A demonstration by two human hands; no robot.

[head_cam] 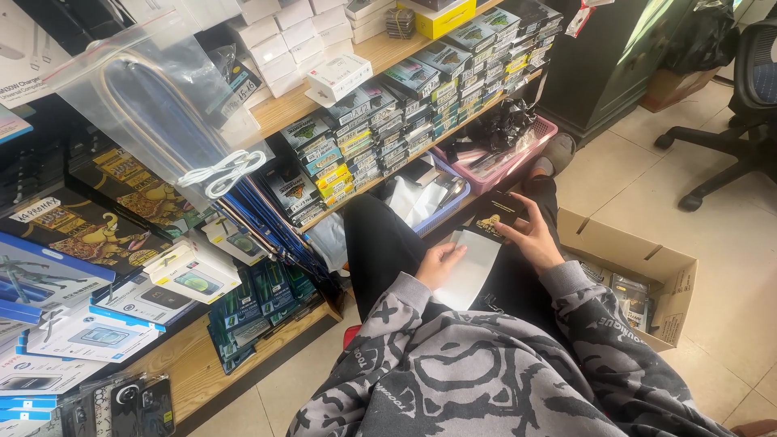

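Head view: the left hand (439, 263) pinches the near edge of a white plastic sleeve (469, 269) resting on the lap, fingers closed on it. The right hand (530, 237), just beside it, grips a small black box with gold print (495, 216) at the sleeve's far end. To the right of the hands an open cardboard box (639, 271) sits on the floor; beyond them lies a pink basket (518, 154), and to their left wooden shelves (283, 109) of boxed goods.

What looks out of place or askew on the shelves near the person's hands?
One white box lies tilted on the upper shelf's edge, off the neat stacks. A white cable hangs loose from a clear bag. The left hand and right hand hold flat packets normally.
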